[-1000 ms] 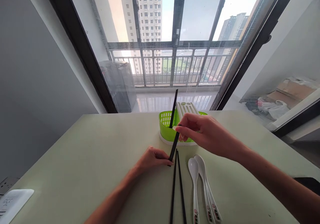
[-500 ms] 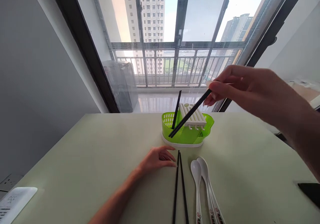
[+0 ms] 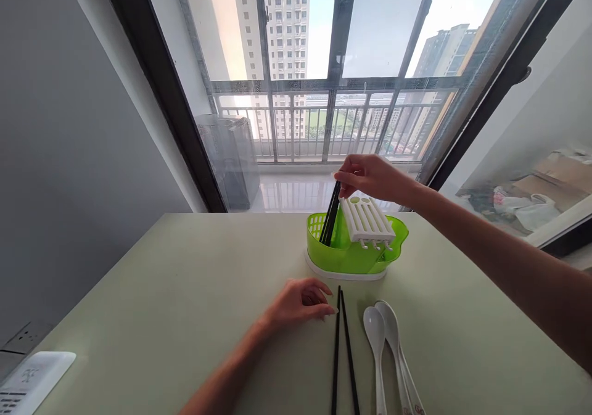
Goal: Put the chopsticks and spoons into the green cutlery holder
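My right hand (image 3: 365, 177) pinches the upper ends of black chopsticks (image 3: 330, 217) that lean inside the left compartment of a green utensil holder (image 3: 342, 259). Their lower ends rest behind the holder's front wall; which of the bunched sticks the fingers grip is hard to separate. On the table, my left hand (image 3: 303, 301) lies with fingers curved and apart, holding nothing. Its fingertips are close to two loose black chopsticks (image 3: 337, 353), which almost meet at their far ends. Right of these lie several white spoons (image 3: 375, 328), bowls pointing away from me.
A white slotted rack (image 3: 367, 221) with small hooks tops the holder. The pale table (image 3: 208, 291) ends just behind it, before a glass window. A white device (image 3: 37, 378) lies at the left edge. Bags and cardboard (image 3: 536, 193) are behind glass at right.
My right hand has moved left and down, bringing the chopsticks it held in the air into the holder's left compartment, beside those standing there. My left hand stays beside the loose pair.
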A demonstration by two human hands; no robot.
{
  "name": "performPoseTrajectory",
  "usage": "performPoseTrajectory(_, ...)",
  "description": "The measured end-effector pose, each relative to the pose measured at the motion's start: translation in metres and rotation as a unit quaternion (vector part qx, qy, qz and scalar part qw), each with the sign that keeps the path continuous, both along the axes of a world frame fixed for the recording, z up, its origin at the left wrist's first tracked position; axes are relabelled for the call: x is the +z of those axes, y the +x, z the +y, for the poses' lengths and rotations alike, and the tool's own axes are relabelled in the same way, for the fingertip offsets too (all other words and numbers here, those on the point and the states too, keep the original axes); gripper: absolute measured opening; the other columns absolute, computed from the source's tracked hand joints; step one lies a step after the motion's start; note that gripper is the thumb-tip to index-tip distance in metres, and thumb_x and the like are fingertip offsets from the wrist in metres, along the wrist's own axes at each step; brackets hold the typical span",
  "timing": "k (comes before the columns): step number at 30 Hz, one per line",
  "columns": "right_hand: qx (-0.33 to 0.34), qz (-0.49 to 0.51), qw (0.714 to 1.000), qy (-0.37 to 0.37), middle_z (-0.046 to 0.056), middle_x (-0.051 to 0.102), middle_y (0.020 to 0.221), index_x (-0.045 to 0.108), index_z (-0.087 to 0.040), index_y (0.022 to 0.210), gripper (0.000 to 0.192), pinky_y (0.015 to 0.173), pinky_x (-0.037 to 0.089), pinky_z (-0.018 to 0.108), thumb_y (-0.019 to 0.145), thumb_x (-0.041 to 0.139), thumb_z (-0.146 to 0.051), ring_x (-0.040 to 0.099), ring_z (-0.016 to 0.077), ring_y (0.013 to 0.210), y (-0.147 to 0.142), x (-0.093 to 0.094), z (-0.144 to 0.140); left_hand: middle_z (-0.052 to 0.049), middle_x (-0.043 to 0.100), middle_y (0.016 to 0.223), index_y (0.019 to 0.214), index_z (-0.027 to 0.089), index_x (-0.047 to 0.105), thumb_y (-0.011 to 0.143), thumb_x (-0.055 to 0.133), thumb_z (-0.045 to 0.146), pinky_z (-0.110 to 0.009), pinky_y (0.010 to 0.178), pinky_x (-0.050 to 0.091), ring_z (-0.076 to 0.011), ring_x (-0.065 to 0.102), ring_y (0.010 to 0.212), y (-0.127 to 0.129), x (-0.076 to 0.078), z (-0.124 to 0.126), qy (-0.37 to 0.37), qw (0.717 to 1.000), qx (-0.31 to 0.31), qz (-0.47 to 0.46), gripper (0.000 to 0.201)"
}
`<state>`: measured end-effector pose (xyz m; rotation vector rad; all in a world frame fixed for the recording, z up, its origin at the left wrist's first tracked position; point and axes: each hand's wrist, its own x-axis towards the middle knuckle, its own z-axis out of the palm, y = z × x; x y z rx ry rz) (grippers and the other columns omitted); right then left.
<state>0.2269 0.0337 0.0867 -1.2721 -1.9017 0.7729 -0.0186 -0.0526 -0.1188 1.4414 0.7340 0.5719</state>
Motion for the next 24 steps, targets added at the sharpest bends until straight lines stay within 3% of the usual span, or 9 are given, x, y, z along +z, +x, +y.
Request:
performPoseTrajectory(5,0.025,-0.007,1.0,-0.013,0.005,0.072,0.07,0.059,-0.018,0.082,0.027,0.053,0.059,0.026,0.09,0.069,-0.041,0.072,0.0165,0.064,0.002,-0.018,0.014,-0.004,0.073,0.075,0.094,0.014,0.069,0.072,0.084,0.049,-0.027,0.064,0.054,-0.0141,0.067,0.063,0.0,0.0,0.0,-0.001,1.0,-0.004,-0.002,0.044)
performPoseTrajectory(9,-0.043,-0.047,0.997,0.045,0.007,0.074,0.076,0.063,-0.014,0.092,0.027,0.045,0.052,0.023,0.091,0.067,-0.041,0.07,0.0146,0.056,-0.001,-0.021,0.012,-0.004,0.072,0.075,0.094,0.013,0.069,0.076,0.081,0.052,-0.027,0.063,0.054,-0.0135,0.066,0.062,0.0,-0.001,0.0,0.008,1.0,-0.003,0.0,0.044)
performPoseTrajectory(13,-0.123,-0.091,0.979,0.136,0.005,0.075,0.081,0.062,-0.014,0.113,0.034,0.046,0.049,0.024,0.092,0.064,-0.04,0.064,0.0112,0.047,-0.007,-0.012,-0.005,-0.004,0.072,0.073,0.092,0.014,0.069,0.078,0.078,0.054,-0.027,0.063,0.054,-0.0136,0.066,0.061,0.001,-0.002,0.0,0.016,1.0,-0.002,0.008,0.044)
performPoseTrajectory(16,-0.132,-0.134,0.963,0.193,0.003,0.075,0.083,0.064,-0.018,0.113,0.028,0.055,0.05,0.026,0.095,0.06,-0.04,0.066,0.0123,0.053,-0.012,-0.002,-0.031,-0.002,0.069,0.07,0.091,0.014,0.067,0.081,0.075,0.054,-0.025,0.06,0.053,-0.0128,0.064,0.058,0.001,-0.001,-0.001,0.025,1.0,-0.003,0.017,0.042)
performPoseTrajectory(19,-0.086,-0.183,0.959,0.199,0.0,0.073,0.077,0.068,-0.022,0.105,0.023,0.06,0.046,0.027,0.097,0.056,-0.04,0.065,0.013,0.056,-0.017,0.001,-0.069,0.0,0.066,0.066,0.087,0.015,0.065,0.085,0.069,0.055,-0.022,0.054,0.049,-0.0103,0.059,0.053,0.0,0.003,-0.001,0.045,0.998,0.017,0.037,0.04)
performPoseTrajectory(21,-0.043,-0.217,0.962,0.161,0.001,0.073,0.077,0.069,-0.023,0.102,0.024,0.058,0.043,0.025,0.1,0.051,-0.039,0.064,0.0131,0.057,-0.021,-0.006,-0.1,0.0,0.064,0.065,0.082,0.016,0.063,0.089,0.064,0.055,-0.021,0.051,0.046,-0.0093,0.055,0.051,0.0,0.007,-0.001,0.067,0.995,0.047,0.054,0.04)
performPoseTrajectory(24,-0.019,-0.301,0.952,0.058,0.001,0.071,0.069,0.07,-0.023,0.091,0.023,0.054,0.039,0.026,0.098,0.052,-0.034,0.066,0.0169,0.059,-0.032,-0.033,-0.144,0.001,0.063,0.062,0.077,0.017,0.061,0.093,0.057,0.055,-0.02,0.05,0.042,-0.009,0.052,0.05,0.001,0.012,-0.001,0.1,0.988,0.1,0.066,0.041)
